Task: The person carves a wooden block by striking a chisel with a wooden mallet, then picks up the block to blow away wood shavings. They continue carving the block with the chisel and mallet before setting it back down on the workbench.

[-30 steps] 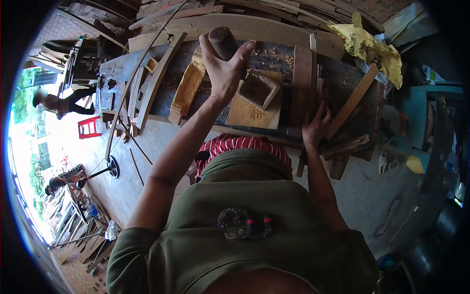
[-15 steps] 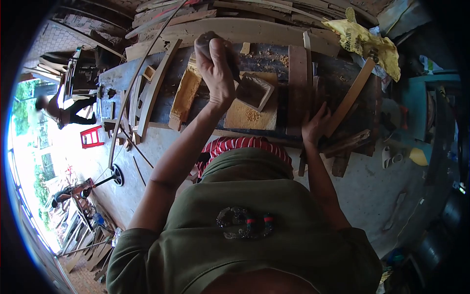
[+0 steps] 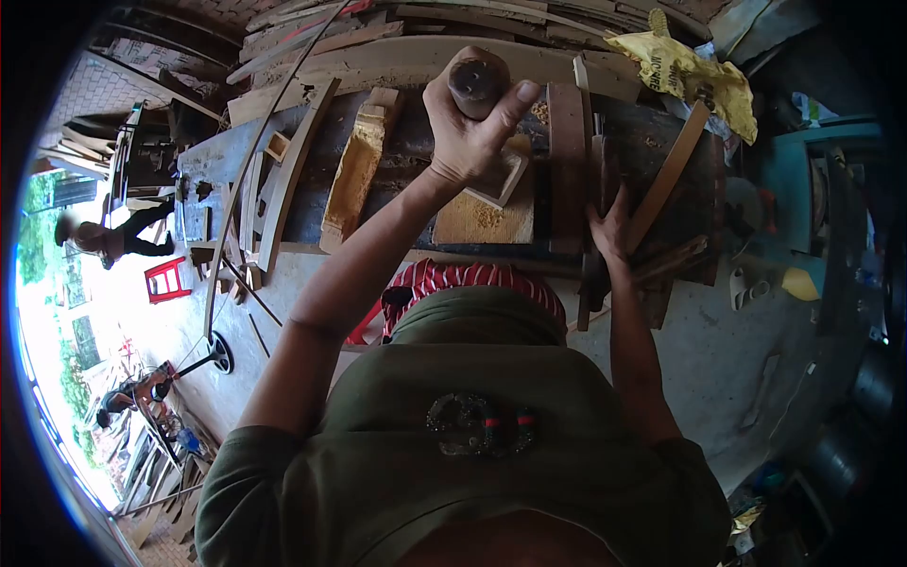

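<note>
My left hand (image 3: 463, 142) is raised over the bench, its fingers wrapped round a dark round-ended wooden piece (image 3: 478, 83) seen end-on. Below it, partly hidden, a small wooden box frame (image 3: 512, 178) rests on a light board (image 3: 472, 225) sprinkled with shavings. On the right, my right hand (image 3: 612, 227) has its thumb and fingers on either side of a dark narrow strip of wood (image 3: 593, 274). A brown plank (image 3: 568, 142) lies just left of that strip, and a slanted brown slat (image 3: 669, 175) is close on the right.
A hollowed yellowish wood block (image 3: 345, 194) and long curved strips (image 3: 295, 180) lie on the bench's left. Boards are stacked behind, near a yellow sack (image 3: 685, 71). A red stool (image 3: 166, 280) stands on the floor. Another person (image 3: 104, 236) is at far left.
My left hand has moved right and up, turning the dark piece's round end toward me. The right hand has shifted slightly onto the dark strip. The view has moved a little.
</note>
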The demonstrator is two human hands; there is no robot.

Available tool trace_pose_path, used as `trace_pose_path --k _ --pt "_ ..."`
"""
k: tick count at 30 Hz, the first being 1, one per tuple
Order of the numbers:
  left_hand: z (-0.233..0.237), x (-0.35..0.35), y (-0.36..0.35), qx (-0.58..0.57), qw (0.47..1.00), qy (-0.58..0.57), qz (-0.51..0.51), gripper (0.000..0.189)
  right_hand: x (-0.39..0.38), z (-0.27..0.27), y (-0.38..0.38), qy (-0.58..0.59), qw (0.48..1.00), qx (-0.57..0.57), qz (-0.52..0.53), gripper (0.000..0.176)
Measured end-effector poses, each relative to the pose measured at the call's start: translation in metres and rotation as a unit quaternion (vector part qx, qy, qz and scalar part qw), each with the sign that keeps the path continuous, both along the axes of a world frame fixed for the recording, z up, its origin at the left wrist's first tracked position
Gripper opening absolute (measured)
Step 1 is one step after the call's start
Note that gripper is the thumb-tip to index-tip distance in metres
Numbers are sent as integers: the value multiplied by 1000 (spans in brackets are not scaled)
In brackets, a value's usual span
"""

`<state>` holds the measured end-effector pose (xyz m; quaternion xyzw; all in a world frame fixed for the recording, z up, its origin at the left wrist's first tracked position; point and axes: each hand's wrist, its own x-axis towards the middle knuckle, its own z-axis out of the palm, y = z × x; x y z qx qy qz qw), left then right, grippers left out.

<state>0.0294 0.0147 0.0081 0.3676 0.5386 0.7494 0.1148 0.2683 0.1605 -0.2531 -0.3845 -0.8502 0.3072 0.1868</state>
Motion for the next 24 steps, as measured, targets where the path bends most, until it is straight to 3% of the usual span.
trace_pose_path --k 8,9,11,13,15,16,18,19,21,24 --pt "0 1 9 -14 993 113 23 33 -9 85 -16 67 976 -205 -30 82" --pt "0 2 9 -24 991 132 27 32 -16 114 -19 65 977 -201 -22 82" --pt "-2 5 12 -15 989 145 29 31 -30 183 -25 57 927 -364 -66 76" --pt "1 4 16 -31 985 167 38 29 -36 216 -18 229 947 -226 20 48" --pt "1 1 24 -66 974 212 44 26 -52 305 -44 324 911 -251 42 46" --pt "0 0 29 -62 983 173 27 27 -58 324 -48 321 914 -246 41 46" --pt "2 -1 36 -55 986 156 21 28 -71 349 -53 395 903 -109 127 60" --pt "4 -3 36 -56 988 142 16 29 -75 358 -57 318 940 -61 107 62" --pt "-1 -4 33 -68 985 157 9 30 -93 350 -44 139 954 145 220 63" --pt "-25 -10 34 -15 991 119 57 32 -92 369 -51 63 971 111 203 62"
